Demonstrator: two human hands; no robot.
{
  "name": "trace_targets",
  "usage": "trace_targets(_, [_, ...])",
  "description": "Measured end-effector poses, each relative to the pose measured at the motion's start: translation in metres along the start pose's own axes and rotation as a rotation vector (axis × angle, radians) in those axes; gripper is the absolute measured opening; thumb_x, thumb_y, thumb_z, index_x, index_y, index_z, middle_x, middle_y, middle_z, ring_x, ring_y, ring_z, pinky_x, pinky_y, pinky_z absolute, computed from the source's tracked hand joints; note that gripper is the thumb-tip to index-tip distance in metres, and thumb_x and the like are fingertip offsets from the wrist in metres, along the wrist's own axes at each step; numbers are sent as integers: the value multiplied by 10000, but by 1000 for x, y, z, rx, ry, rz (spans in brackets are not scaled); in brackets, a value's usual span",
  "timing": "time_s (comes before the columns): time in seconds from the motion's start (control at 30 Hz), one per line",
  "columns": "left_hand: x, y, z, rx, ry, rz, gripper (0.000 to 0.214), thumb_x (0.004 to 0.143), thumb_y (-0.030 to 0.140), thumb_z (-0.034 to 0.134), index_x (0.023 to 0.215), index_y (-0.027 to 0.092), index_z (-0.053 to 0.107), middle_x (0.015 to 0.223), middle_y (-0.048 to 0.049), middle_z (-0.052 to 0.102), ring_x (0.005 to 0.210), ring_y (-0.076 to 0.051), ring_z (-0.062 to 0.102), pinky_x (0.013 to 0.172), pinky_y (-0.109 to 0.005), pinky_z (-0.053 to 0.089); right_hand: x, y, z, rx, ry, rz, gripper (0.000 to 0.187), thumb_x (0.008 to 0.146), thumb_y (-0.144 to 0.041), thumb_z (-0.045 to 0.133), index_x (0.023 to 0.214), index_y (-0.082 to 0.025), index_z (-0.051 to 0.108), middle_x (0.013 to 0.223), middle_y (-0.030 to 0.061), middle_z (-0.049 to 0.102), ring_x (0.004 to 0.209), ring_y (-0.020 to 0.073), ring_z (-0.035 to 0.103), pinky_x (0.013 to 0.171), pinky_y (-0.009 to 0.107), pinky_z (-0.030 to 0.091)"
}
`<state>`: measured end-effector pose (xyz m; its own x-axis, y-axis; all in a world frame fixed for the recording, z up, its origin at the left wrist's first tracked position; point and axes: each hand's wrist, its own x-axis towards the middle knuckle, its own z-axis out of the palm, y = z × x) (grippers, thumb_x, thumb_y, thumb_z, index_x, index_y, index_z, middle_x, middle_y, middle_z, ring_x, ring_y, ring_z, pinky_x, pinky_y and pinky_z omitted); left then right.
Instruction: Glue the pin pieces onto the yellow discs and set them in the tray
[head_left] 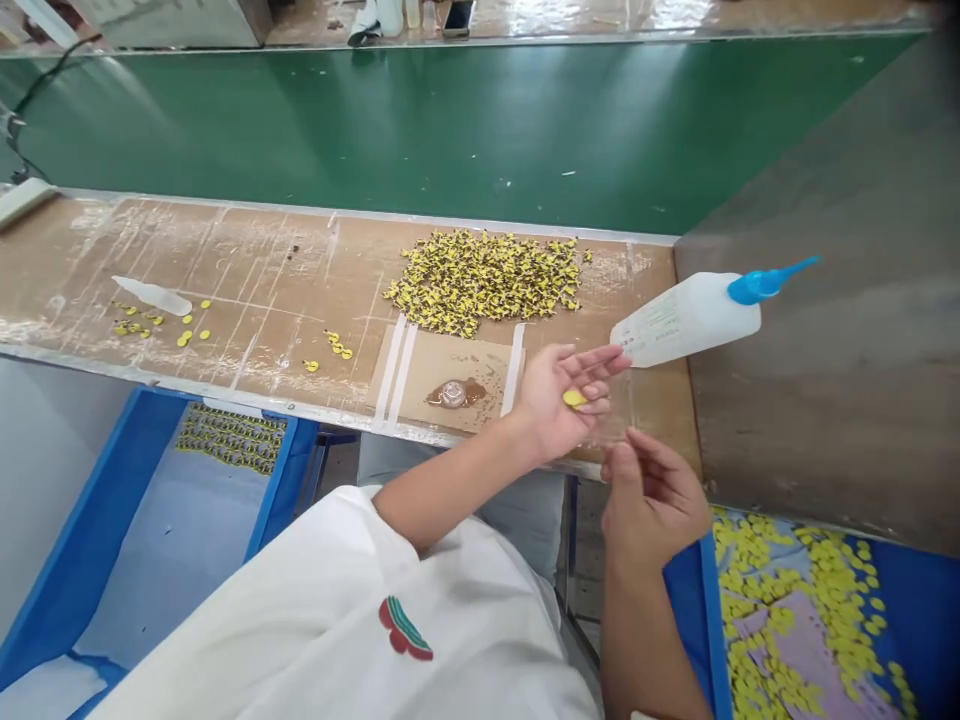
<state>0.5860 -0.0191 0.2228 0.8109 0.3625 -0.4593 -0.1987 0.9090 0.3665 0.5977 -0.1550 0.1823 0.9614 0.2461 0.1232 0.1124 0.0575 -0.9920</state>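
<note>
Palm up over the table's front edge, my left hand (559, 405) has a small yellow disc (575, 398) resting on its curled fingers. Its index finger is stretched toward the base of a white squeeze bottle (690, 318) with a blue nozzle; I cannot tell whether they touch. Just right of and below that hand, my right hand (654, 500) is closed, thumb and index finger pinched together. Whatever is in the pinch, if anything, is too small to make out. Left of my left hand, a cardboard sheet (409, 400) with white tape strips bears a clear, wet-looking puddle (454, 393).
A heap of small yellow-and-black pieces (487, 280) lies behind the cardboard. Farther left are a white nozzle-shaped piece (154, 296) and loose yellow discs (184, 338). Below stand a blue tray (75, 520) with rows of pieces and a blue bin (915, 600) with many yellow discs.
</note>
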Motion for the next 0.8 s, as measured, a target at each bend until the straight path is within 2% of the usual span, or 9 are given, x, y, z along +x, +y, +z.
trace_targets(0.07, [-21, 6, -12, -81, -29, -58, 352, 801, 430, 573, 898, 154, 768, 1195, -169, 720, 804, -187, 638, 743, -320, 501, -7, -12, 4, -148, -79, -178, 321, 719, -309, 857, 1028, -257, 785, 826, 5, 738, 609, 79, 584, 586, 198, 532])
trace_targets(0.17, [-41, 11, -22, -128, -124, -47, 415, 863, 446, 517, 975, 143, 778, 1218, -137, 720, 1062, -230, 674, 923, -318, 511, -9, -20, 8, -302, -271, -370, 417, 707, -256, 866, 1099, -360, 766, 937, -13, 753, 576, 69, 541, 578, 213, 541])
trace_targets(0.27, [-56, 10, -27, -121, -204, -13, 437, 888, 467, 505, 999, 141, 774, 1211, -128, 727, 1188, -271, 653, 1040, -364, 477, -8, -23, 10, -324, -390, -406, 388, 726, -252, 858, 1087, -367, 773, 1005, -6, 768, 634, 91, 614, 636, 236, 587])
trace_targets(0.37, [-70, 7, -34, -127, -208, 23, 400, 885, 434, 522, 976, 134, 769, 1194, -136, 736, 1209, -276, 651, 1065, -367, 459, -13, -26, 11, -266, -446, -287, 275, 673, -274, 900, 928, -327, 810, 943, 5, 786, 756, 152, 713, 793, 297, 634])
trace_targets(0.43, [-80, 7, -42, -178, -198, 24, 361, 882, 378, 520, 958, 120, 761, 1160, -139, 748, 1182, -261, 664, 1067, -367, 458, -20, -29, 13, -254, -447, -218, 243, 658, -268, 910, 878, -309, 814, 890, 7, 789, 745, 174, 734, 808, 324, 646])
trace_targets(0.53, [-97, 10, -60, -248, -151, 4, 309, 880, 276, 503, 943, 103, 752, 1085, -124, 763, 1095, -217, 687, 984, -336, 500, -35, -32, 21, -148, -396, -67, 234, 717, -268, 879, 940, -267, 807, 799, 12, 781, 589, 149, 706, 618, 282, 644])
trace_targets(0.67, [-119, 15, -89, -158, -52, 119, 224, 845, 177, 591, 985, 129, 759, 1029, -73, 755, 866, -122, 672, 768, -238, 506, -51, -32, 40, 106, -431, 319, 289, 718, -336, 884, 963, -214, 789, 735, 29, 769, 521, 146, 696, 461, 225, 590])
trace_targets(0.73, [-129, 17, -103, -75, -70, 166, 253, 808, 174, 682, 1045, 137, 762, 961, -49, 735, 732, -74, 609, 668, -206, 471, -56, -32, 49, 172, -490, 448, 333, 699, -369, 893, 963, -199, 780, 778, 48, 778, 528, 149, 701, 432, 213, 571])
trace_targets(0.8, [-137, 17, -114, 9, -124, 186, 332, 776, 215, 765, 1099, 140, 759, 814, -18, 684, 657, -59, 554, 622, -206, 448, -61, -32, 58, 209, -522, 503, 382, 684, -381, 900, 986, -193, 761, 777, 50, 777, 511, 141, 687, 407, 201, 546])
